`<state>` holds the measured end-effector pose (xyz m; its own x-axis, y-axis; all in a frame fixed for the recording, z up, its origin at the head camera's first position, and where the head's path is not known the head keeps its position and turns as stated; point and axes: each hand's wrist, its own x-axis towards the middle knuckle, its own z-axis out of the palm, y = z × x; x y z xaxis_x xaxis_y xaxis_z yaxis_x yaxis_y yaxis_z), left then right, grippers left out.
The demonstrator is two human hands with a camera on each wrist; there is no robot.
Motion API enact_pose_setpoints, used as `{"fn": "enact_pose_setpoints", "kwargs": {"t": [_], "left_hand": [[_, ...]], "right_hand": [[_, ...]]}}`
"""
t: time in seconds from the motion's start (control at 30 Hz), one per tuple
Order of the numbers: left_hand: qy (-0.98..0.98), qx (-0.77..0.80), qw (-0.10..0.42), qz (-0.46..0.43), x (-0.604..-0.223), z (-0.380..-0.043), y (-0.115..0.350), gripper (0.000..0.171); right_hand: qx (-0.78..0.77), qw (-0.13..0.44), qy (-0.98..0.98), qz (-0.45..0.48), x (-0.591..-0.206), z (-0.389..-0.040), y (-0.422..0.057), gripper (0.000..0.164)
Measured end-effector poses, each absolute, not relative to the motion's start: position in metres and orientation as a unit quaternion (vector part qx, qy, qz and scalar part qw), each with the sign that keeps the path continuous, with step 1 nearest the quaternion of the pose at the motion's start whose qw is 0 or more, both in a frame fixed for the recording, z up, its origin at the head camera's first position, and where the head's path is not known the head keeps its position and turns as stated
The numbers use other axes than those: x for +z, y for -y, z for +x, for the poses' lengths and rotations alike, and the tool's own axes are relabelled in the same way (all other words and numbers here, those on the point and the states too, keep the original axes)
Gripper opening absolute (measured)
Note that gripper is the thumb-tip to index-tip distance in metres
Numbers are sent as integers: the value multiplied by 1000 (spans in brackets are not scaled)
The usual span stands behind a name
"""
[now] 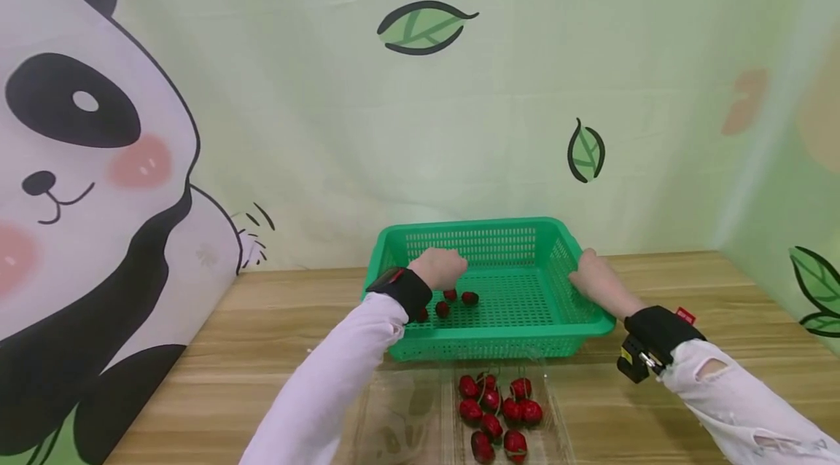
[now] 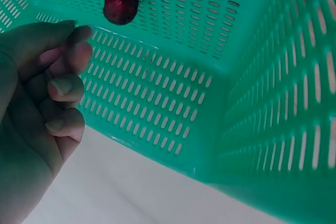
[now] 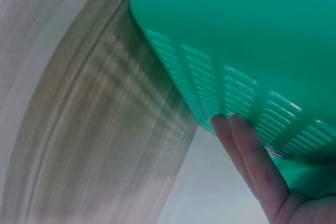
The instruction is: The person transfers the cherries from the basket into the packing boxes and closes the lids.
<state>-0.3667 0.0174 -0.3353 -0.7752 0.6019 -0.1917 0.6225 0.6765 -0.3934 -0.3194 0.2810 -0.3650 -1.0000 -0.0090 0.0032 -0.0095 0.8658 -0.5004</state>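
A green plastic basket (image 1: 499, 334) with slotted walls stands on the table. My left hand (image 1: 438, 268) is over its left part, fingers loosely curled and thumb tip near the index finger; nothing shows between them in the left wrist view. Several dark red, cherry-like fruits (image 1: 469, 298) lie on the basket floor close to that hand. My right hand (image 1: 600, 279) grips the basket's right rim; in the right wrist view two fingers (image 3: 252, 150) press along the outer wall, while the thumb is hidden. In front, a clear plastic box (image 1: 558, 428) contains several more red fruits (image 1: 491, 399) with thin stems.
The clear box's transparent lid (image 1: 400, 414) lies opened to the left, partly behind my left sleeve. Wood-grain tabletop (image 1: 262, 348) extends to both sides. A cloth backdrop (image 1: 295, 122) with a printed panda and leaves hangs right behind the basket.
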Motion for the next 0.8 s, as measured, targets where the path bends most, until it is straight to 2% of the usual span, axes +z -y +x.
{"fn": "enact_pose_setpoints", "kwargs": {"t": [0.33, 0.8], "left_hand": [[-919, -209, 38, 333, -342, -370, -21, 30], [-928, -175, 75, 320, -349, -374, -21, 18]], "right_hand": [[256, 6, 967, 4, -367, -321, -282, 46], [260, 7, 966, 4, -366, -320, -281, 49]]}}
